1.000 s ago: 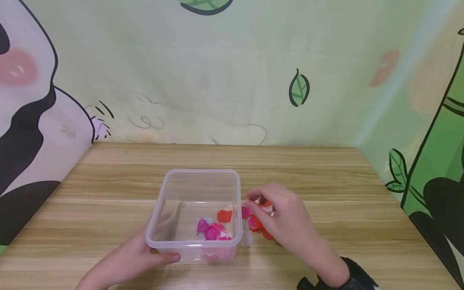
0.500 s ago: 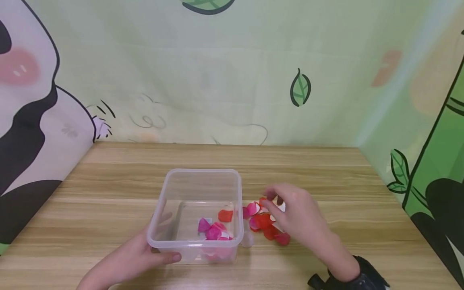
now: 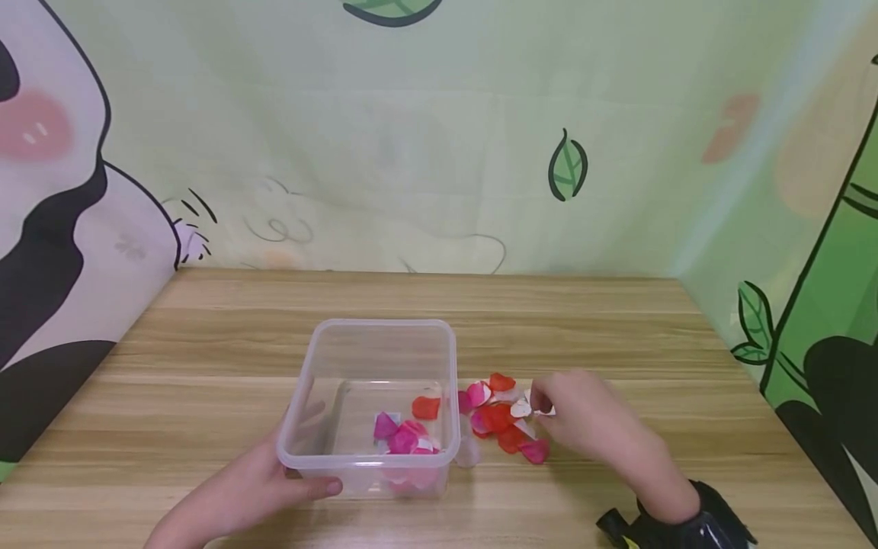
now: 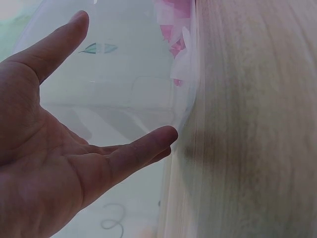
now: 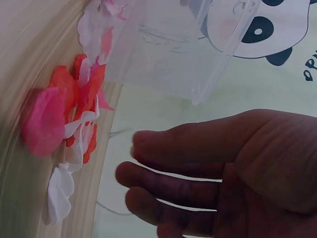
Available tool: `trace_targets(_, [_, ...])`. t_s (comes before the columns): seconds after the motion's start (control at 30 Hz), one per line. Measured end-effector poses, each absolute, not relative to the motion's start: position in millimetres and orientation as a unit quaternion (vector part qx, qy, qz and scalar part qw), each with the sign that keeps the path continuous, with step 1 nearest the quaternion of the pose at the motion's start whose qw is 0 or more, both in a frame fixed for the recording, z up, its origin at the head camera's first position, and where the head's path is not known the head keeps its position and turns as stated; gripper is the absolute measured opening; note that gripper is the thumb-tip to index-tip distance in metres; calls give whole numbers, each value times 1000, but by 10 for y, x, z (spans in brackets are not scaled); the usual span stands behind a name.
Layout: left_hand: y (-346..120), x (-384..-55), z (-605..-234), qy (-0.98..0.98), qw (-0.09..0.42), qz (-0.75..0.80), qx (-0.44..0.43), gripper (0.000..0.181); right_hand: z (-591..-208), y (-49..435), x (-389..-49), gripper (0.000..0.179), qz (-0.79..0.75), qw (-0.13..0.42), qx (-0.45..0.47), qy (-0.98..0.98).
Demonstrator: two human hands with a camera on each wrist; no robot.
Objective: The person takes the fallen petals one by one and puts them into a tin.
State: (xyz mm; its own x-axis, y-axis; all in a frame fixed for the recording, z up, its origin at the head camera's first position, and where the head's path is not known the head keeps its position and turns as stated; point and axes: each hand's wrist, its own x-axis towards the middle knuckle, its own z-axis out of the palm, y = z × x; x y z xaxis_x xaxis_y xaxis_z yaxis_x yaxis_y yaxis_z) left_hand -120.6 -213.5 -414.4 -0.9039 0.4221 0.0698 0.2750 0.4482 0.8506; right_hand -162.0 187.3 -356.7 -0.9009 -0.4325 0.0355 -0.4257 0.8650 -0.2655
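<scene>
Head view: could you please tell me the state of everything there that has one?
Box: upright, open-topped
Inner petals: loose, low in the box
Outer petals: loose, partly overlapping, on the table
Left hand: spread against the box
Right hand: by the white petals; grip unclear
Wristband: worn

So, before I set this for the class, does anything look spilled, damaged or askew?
The loose petals might look spilled: they lie heaped on the table, right of the upright plastic box, while other petals are inside it. I see no damage.
</scene>
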Motion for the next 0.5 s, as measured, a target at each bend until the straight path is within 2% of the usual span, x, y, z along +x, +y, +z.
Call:
trace_targets(0.13, [-2132,-1210,-4147,846,78,486,206,101,-3606,1891,-1631,18,-133,59,-212,966])
trace_targets(0.5, [-2133,-1208,-4142,836,92,498,210,111,-3813,1888,-1679,31,-130,112,-219,960])
